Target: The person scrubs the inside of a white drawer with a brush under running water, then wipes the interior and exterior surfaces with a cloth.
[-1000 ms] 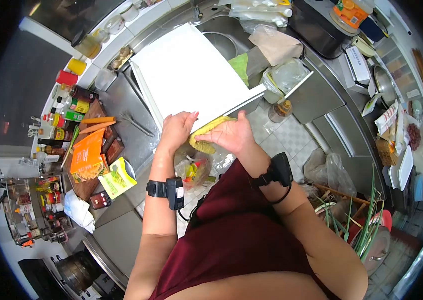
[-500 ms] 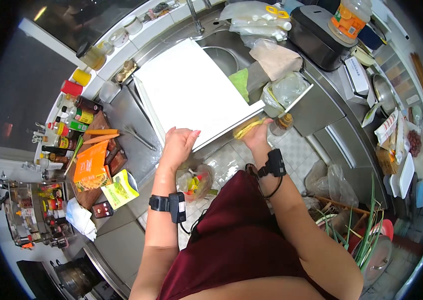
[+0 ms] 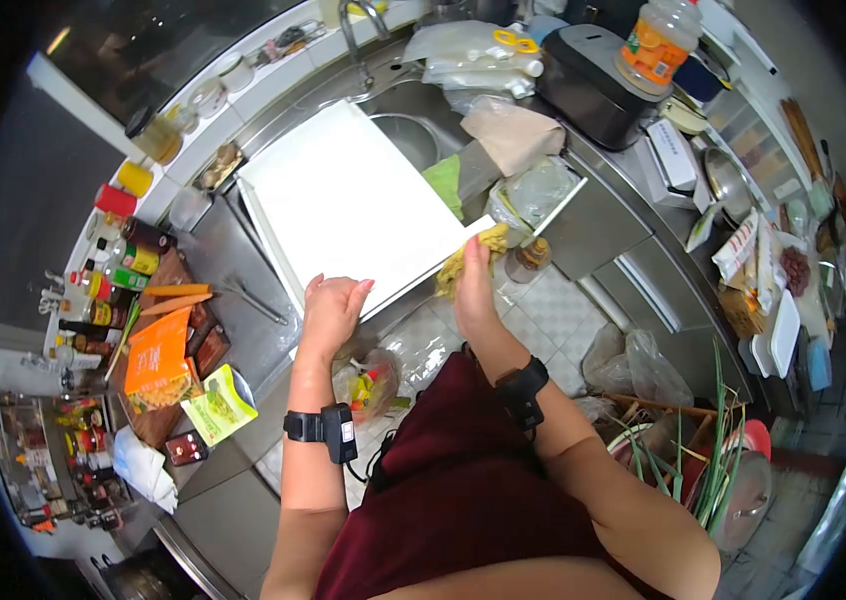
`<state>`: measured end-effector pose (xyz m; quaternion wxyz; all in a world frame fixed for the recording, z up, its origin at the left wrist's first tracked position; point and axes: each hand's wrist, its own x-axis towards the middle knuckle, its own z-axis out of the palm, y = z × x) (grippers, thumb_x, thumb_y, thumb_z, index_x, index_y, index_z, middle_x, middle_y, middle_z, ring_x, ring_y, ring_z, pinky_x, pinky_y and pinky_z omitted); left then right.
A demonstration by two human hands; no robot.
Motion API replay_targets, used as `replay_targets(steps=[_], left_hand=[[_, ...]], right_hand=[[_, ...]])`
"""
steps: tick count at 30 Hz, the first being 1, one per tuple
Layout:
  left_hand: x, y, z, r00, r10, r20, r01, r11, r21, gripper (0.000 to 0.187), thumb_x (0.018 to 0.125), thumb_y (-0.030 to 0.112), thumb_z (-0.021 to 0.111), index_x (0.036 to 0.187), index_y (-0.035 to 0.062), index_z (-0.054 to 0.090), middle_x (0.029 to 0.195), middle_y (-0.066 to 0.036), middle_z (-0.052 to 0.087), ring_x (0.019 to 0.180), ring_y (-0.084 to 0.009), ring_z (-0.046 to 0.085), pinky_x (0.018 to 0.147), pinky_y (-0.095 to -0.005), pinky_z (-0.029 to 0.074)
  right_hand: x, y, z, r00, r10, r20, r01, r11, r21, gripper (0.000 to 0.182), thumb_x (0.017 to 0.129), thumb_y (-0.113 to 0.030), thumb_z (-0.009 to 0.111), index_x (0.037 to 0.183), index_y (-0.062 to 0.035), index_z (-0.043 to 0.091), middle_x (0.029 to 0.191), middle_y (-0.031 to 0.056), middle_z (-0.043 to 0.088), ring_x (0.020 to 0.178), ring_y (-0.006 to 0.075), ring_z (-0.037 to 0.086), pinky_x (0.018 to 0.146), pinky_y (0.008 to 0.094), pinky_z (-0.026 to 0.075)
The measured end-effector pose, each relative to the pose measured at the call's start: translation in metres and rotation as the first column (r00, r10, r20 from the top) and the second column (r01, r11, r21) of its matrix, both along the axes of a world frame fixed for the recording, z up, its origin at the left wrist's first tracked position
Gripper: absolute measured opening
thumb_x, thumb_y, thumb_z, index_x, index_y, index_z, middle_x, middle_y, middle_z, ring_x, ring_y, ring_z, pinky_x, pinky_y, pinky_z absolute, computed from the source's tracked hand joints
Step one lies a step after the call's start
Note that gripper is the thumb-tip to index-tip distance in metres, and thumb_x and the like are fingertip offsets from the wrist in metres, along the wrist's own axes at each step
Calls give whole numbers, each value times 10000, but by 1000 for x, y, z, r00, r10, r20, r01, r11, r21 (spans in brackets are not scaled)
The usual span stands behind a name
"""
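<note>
A large white tray with raised rims (image 3: pixel 353 200) lies tilted across the steel sink and counter. My left hand (image 3: pixel 331 315) grips its near edge, the thumb lying over the rim. In my right hand (image 3: pixel 475 298) is a yellow cloth (image 3: pixel 492 238), pressed against the tray's right front corner. Part of the cloth hangs below the rim, and the fingertips behind it are hidden. Just right of that hand stands a small brown jar (image 3: pixel 529 260).
Sauce bottles (image 3: pixel 128 277), carrots (image 3: pixel 175 290) and an orange food packet (image 3: pixel 159 362) crowd the left counter. The faucet (image 3: pixel 361 70) rises behind the tray. A black rice cooker (image 3: pixel 598 90) stands back right. Plastic bags (image 3: pixel 635 362) and green onions (image 3: pixel 718 450) are at lower right.
My right hand has turned more upright, and the yellow cloth has moved up onto the tray's corner and spread. My left hand keeps its hold on the near edge. The whole view has shifted slightly.
</note>
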<state>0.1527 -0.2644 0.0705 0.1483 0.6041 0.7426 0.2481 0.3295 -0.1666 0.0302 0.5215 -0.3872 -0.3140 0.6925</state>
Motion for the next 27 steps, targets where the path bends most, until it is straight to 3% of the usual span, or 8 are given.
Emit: replay_targets(steps=[8, 11, 16, 19, 20, 21, 23, 27], left_hand=[[1, -2, -2, 1000, 15, -13, -15, 999, 33, 444, 950, 338, 473, 638, 34, 561, 652, -130, 569, 722, -335, 560, 981, -491, 329], [3, -2, 1, 1000, 9, -26, -8, 1000, 23, 450, 951, 344, 475, 640, 33, 569, 662, -132, 578, 708, -332, 559, 979, -488, 331], [2, -4, -3, 998, -1, -68, 6, 997, 77, 454, 958, 346, 471, 642, 31, 554, 616, -123, 540, 645, -322, 530, 985, -483, 341], [3, -3, -3, 995, -11, -95, 19, 997, 81, 447, 950, 352, 489, 643, 32, 552, 601, -121, 525, 633, -320, 525, 982, -488, 345], [3, -4, -3, 995, -14, -103, 22, 997, 78, 445, 942, 354, 501, 641, 31, 556, 621, -122, 543, 652, -321, 535, 977, -491, 341], [4, -4, -4, 994, -13, -111, 22, 997, 77, 444, 935, 356, 514, 638, 29, 560, 641, -123, 561, 670, -322, 545, 972, -495, 336], [5, -5, -3, 993, -9, -115, 16, 998, 58, 433, 932, 357, 525, 655, 28, 575, 650, -127, 569, 663, -328, 543, 987, -496, 332], [6, -3, 3, 991, -11, -131, 17, 999, 45, 418, 935, 357, 526, 690, 26, 599, 665, -138, 580, 672, -333, 547, 1003, -490, 328]], right_hand=[[3, -2, -1, 998, -10, 66, 6, 998, 61, 475, 974, -261, 486, 1346, -12, 327, 1264, 84, 469, 1138, 157, 436, 972, 299, 346], [-1, -2, 2, 947, -69, 315, 47, 996, 75, 543, 933, -295, 537, 1337, 7, 335, 1294, 149, 471, 1167, 230, 455, 978, 333, 356], [-2, 3, -13, 956, -116, 269, 119, 993, 2, 527, 885, -219, 555, 1326, 1, 368, 1306, 206, 464, 1201, 324, 450, 997, 376, 354], [-1, 1, -19, 916, -175, 362, 173, 984, 38, 437, 891, -117, 535, 1292, -6, 398, 1229, 131, 513, 1114, 217, 493, 947, 321, 386], [1, -3, -21, 839, -202, 505, 178, 979, 95, 394, 892, -106, 524, 1262, -9, 428, 1205, 122, 530, 1091, 218, 510, 927, 321, 400], [-1, -4, -20, 888, -238, 393, 211, 971, 110, 381, 891, -94, 515, 1253, -8, 435, 1159, 112, 557, 1052, 214, 532, 907, 320, 413], [7, -12, -18, 920, -116, 374, 117, 993, 20, 393, 875, -160, 521, 1232, -8, 458, 1198, 220, 539, 1116, 350, 517, 932, 407, 408], [2, -15, -36, 919, -125, 373, 124, 992, 26, 375, 885, -176, 501, 1220, -13, 459, 1130, 221, 584, 1056, 352, 563, 889, 411, 435]])
